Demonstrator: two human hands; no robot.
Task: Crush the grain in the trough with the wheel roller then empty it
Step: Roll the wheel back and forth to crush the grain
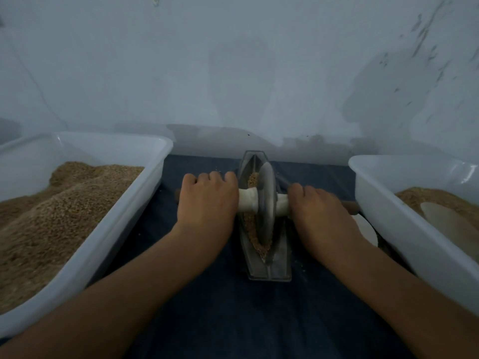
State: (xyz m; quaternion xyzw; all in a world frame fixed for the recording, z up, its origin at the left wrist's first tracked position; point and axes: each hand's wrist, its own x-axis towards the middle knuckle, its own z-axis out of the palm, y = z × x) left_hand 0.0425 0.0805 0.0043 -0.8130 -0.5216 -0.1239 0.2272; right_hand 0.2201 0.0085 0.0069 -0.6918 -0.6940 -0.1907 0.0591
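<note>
A narrow, boat-shaped metal trough [269, 265] lies lengthwise on a dark blue cloth [220, 307] over the table, holding coarse tan grain [252, 229]. A thin grey metal wheel [267, 203] stands upright in its groove on a wooden axle [248, 200] wrapped in white near the disc. The left hand [207, 200] grips the axle left of the wheel; the right hand [318, 208] grips it on the right. Smooth white plastic tubs flank the trough: the left tub [124, 224] heaped with grain, the right tub [383, 224] holding a shallower layer. No writing is legible.
</note>
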